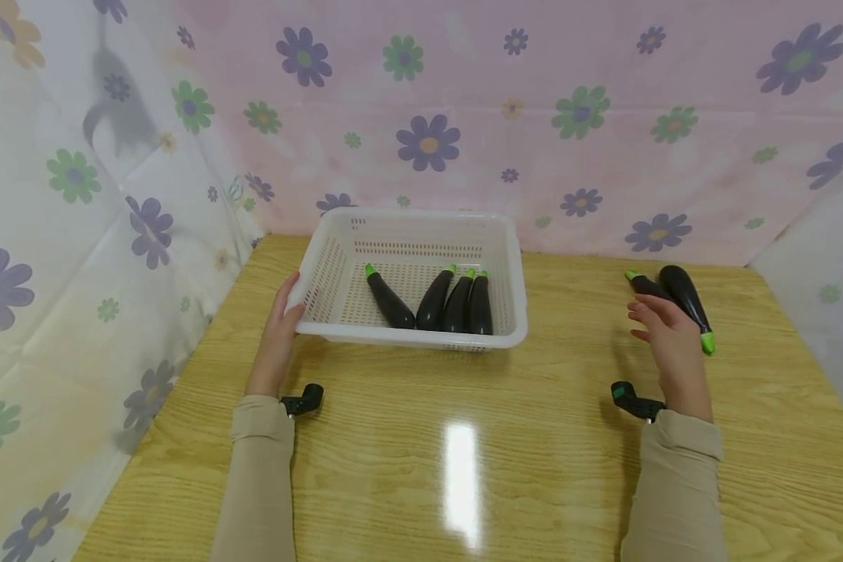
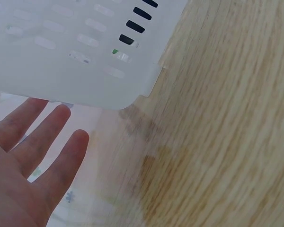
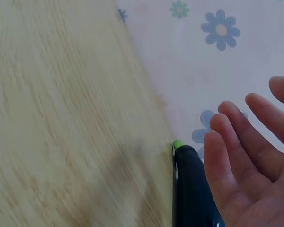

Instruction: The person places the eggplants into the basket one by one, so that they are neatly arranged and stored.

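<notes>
Nearest you, the bench (image 1: 464, 468) lies bare between your two sleeves, a wide strip of open wood running up to the front rim of the white basket (image 1: 410, 337).

Your left hand (image 1: 278, 336) lies flat along the bench, its fingers (image 2: 61, 142) straight and loosely spread, with the fingertips up against the basket's near left corner. The wrist view shows the corner's rim just above those fingertips; no finger curls round it. To the left of this hand the bench ends soon at the flowered cloth wall (image 1: 77, 234), so there is little room on that side.

Your right hand (image 1: 670, 343) is raised, palm turned inward, its fingers (image 3: 232, 151) relaxed and apart, holding nothing. Just beyond and to the right of these fingers two loose eggplants (image 1: 681, 300) lie together on the bench, apart from your hand. Left of your right fingers, open wood stretches to the basket's right wall.

Farther off, four eggplants in the basket (image 1: 449, 304) lie side by side, green ends pointing away from you.
</notes>
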### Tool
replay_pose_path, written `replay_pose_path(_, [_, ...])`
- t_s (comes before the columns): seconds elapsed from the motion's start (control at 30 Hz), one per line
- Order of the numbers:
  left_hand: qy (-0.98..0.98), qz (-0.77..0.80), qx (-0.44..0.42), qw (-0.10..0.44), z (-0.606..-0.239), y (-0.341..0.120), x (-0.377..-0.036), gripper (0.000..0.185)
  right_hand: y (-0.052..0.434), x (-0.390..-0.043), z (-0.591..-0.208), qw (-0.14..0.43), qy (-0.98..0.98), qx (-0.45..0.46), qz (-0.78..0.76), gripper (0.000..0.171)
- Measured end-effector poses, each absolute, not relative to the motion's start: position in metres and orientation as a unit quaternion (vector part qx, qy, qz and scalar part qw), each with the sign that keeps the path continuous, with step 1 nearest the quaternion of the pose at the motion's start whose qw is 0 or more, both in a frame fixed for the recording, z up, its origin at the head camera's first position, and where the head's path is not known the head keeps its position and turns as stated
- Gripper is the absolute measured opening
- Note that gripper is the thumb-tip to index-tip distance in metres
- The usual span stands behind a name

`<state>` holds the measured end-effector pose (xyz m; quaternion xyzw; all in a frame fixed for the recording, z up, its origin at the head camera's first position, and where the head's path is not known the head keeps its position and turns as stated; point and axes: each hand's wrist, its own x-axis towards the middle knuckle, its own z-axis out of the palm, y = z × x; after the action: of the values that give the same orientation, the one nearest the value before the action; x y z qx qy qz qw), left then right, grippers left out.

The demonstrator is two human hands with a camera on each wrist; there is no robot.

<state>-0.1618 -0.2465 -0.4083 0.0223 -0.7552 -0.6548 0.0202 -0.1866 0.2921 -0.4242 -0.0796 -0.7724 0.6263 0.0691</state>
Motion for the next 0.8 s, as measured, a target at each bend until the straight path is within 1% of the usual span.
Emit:
replay_pose_path(0.2, [-0.752, -0.658, 0.023, 0.019, -0.414, -0.251, -0.165, 0.048, 0.304, -0.184, -0.429, 0.095, -0.716, -0.125, 0.681, 0.045])
replay_pose_path(0.37, [-0.751, -0.659, 0.021, 0.025, -0.406, -0.247, -0.161, 0.048, 0.312, -0.181, -0.427, 0.125, -0.661, -0.178, 0.719, 0.045])
replay_pose_path(0.6, [-0.756, -0.654, 0.025, 0.021, -0.404, -0.245, -0.157, 0.05, 0.318, -0.178, -0.425, 0.146, -0.678, -0.285, 0.662, 0.036])
replay_pose_path(0.8, [-0.754, -0.656, 0.026, 0.02, -0.407, -0.245, -0.16, 0.049, 0.322, -0.182, -0.426, 0.157, -0.712, -0.323, 0.604, 0.032])
